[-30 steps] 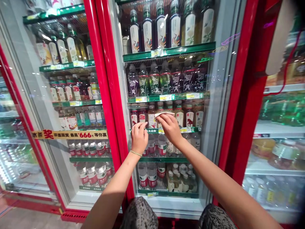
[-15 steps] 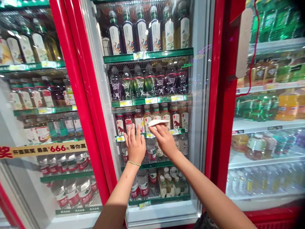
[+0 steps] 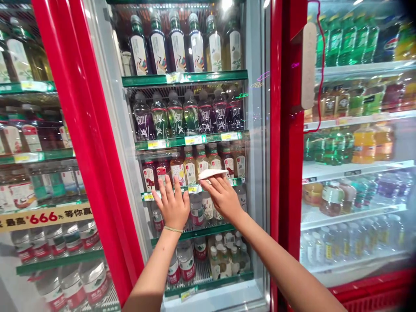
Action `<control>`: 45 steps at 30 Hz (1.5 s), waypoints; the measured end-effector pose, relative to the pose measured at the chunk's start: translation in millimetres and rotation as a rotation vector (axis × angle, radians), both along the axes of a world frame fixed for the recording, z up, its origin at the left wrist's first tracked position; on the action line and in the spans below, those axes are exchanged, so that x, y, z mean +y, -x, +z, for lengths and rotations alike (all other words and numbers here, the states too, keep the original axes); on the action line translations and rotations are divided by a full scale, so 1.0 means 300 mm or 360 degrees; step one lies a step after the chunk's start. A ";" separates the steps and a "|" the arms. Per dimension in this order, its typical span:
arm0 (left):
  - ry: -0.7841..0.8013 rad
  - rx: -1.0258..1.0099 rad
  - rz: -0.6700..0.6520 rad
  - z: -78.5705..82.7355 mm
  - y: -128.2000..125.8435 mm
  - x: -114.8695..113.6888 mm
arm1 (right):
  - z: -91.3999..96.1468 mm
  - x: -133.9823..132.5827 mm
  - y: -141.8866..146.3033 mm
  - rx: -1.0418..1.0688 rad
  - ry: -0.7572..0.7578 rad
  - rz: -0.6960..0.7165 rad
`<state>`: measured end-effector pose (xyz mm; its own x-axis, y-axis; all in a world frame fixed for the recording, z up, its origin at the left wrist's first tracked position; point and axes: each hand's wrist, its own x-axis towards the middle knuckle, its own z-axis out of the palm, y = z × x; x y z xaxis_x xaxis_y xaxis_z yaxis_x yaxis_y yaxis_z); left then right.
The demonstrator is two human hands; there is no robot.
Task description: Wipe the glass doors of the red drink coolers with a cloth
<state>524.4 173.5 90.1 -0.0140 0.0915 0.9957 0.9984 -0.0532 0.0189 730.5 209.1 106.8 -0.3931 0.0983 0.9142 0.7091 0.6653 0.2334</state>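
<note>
My left hand [image 3: 173, 203] is spread flat against the glass door [image 3: 253, 182] of a red drinks fridge, fingers apart, holding nothing. My right hand [image 3: 222, 196] is beside it, fingers pressing a folded white cloth [image 3: 212, 173] against the same glass. Behind the glass, level with both hands, stands a row of bottled drinks [image 3: 195, 167] on a green shelf [image 3: 191, 189].
A red door frame [image 3: 84, 143] rises to the left, another red frame [image 3: 286, 151] to the right. The left fridge door bears a yellow sticker band [image 3: 45, 216]. Shelves of bottles fill all three fridges; a beige door handle [image 3: 308, 65] hangs on the right one.
My left hand has opened from a closed grip to flat on the glass. The view has shifted right and up; my right hand stays on the cloth.
</note>
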 end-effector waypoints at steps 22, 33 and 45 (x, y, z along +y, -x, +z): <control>-0.0023 -0.0078 -0.0165 -0.011 0.005 0.006 | 0.020 0.124 -0.230 0.0483 0.0162 -0.0478; -0.0019 -0.0085 -0.0178 -0.016 0.005 0.004 | -0.022 0.172 -0.357 0.0503 0.0175 -0.0534; -0.0051 -0.0044 -0.0156 -0.014 0.003 0.007 | -0.032 0.189 -0.409 0.0522 0.0181 -0.0508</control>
<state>523.6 175.7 86.0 -0.0340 0.0618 0.9975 0.9875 -0.1520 0.0430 853.3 265.8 97.3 -0.0192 0.2740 0.9615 0.9065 0.4105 -0.0988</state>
